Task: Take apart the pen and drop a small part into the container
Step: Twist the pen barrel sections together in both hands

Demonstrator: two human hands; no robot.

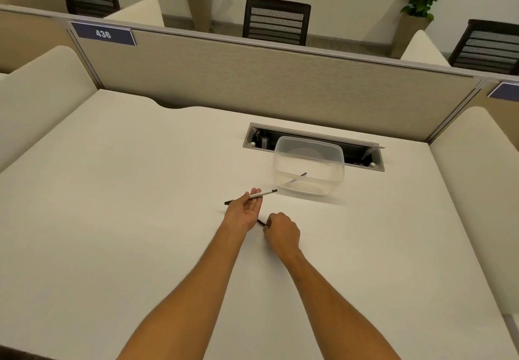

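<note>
A white pen point(259, 194) with black ends lies across the fingers of my left hand point(245, 210), which is palm up with fingers nearly flat, just above the table. My right hand point(281, 232) is closed beside it, pinching a small thin black part point(261, 222) that sticks out toward the left wrist. A clear plastic container point(309, 166) stands a short way beyond the hands, to the right. Inside it lies a thin part with a dark tip point(298, 177).
The white desk point(140, 219) is bounded by a beige partition point(252, 78) at the back and cream side panels. A recessed cable box point(314, 146) with an open lid sits right behind the container. Chairs and potted plants stand beyond the partition.
</note>
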